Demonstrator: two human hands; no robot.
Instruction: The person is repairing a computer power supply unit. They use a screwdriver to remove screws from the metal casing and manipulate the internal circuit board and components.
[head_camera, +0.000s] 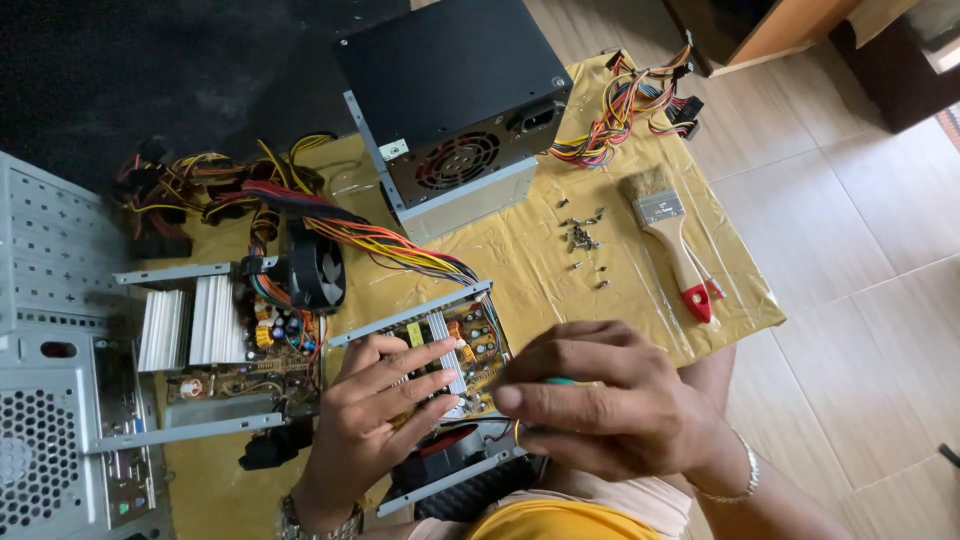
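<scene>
An opened power supply unit (455, 335) with a bare circuit board and silver heat sink lies tilted in front of me. My left hand (375, 415) rests flat on its board, fingers spread across the heat sink. My right hand (600, 400) is closed around a green-handled tool (558, 381), probably a screwdriver, whose tip is hidden behind the fingers at the unit's right edge. A black fan (440, 455) shows under the unit near my wrists.
A second opened supply with white heat sinks (190, 325) and a loose black fan (315, 268) lies left. A closed supply box (450, 100) stands behind. Several loose screws (582, 238), a paint brush (675, 245), cable bundles (625, 105) and a grey computer case (50, 400) surround the yellow mat (540, 270).
</scene>
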